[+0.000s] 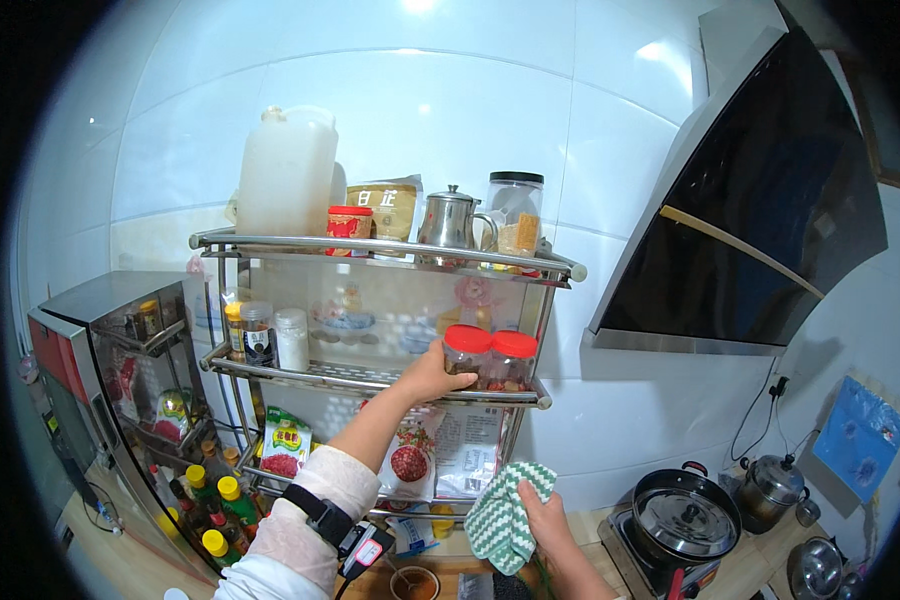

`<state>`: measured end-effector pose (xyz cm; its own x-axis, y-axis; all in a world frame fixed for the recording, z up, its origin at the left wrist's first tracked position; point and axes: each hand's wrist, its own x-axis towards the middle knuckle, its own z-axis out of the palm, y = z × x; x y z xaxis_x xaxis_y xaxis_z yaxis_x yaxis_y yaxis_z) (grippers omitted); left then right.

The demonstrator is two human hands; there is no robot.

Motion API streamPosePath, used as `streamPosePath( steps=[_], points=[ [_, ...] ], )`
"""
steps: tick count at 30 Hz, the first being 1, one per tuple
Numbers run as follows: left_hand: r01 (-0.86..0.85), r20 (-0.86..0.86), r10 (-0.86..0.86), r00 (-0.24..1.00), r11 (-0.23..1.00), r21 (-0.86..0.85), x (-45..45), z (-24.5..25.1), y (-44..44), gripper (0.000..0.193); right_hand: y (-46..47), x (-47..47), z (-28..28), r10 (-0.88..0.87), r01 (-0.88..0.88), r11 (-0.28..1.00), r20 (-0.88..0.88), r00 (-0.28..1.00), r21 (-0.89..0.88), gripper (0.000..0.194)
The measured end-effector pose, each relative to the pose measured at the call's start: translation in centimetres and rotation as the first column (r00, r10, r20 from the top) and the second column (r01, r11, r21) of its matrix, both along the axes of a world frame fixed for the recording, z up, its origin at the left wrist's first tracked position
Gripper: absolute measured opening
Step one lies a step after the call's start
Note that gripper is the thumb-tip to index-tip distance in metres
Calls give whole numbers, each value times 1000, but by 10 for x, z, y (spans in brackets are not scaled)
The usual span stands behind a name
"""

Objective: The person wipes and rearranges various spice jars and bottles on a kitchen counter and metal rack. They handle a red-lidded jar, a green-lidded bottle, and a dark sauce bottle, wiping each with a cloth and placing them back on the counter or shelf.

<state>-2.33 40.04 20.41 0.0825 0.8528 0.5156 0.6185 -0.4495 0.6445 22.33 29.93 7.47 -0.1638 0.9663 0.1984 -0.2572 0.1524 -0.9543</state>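
My left hand (429, 375) reaches to the right end of the rack's middle shelf, its fingers and thumb around a clear jar with a red lid (468, 340). A second red-lidded jar (513, 360) stands right beside it. Lower down, my right hand (546, 517) grips a green and white zigzag-patterned cloth (504, 517). On the same shelf's left end are a black-labelled jar (257, 337), a jar of white contents (292, 341) and a yellow-lidded bottle (234, 330).
The steel rack's top shelf (390, 244) bears a plastic jerrycan (285, 176), a steel pot (448, 221) and a black-lidded jar (516, 202). Spice packets fill the lower shelf. Yellow-capped bottles (229, 491) stand lower left. A range hood (735, 225) and lidded wok (686, 514) are at right.
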Motion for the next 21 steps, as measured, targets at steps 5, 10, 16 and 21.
streamPosePath(
  steps=[5, 10, 16, 21],
  points=[
    [71, -2, -72, 997, 987, -142, -6, -6, 17, 70, -5, -7, 4, 60, -60, 998, -50, 997, -4, 31],
    [-187, -95, 192, 977, 981, 58, 1, -3, -11, 74, -13, -16, -2, 75, -76, 995, -10, 997, -66, 33],
    [-143, 66, 130, 989, 947, 288, -37, -60, -99, 59, -25, -24, -31, 34, -20, 985, 80, 996, -170, 38],
    [152, 119, -118, 986, 926, -344, -96, -151, -195, 33, -48, -39, -52, 115, -85, 964, 106, 988, -252, 42]
  ],
)
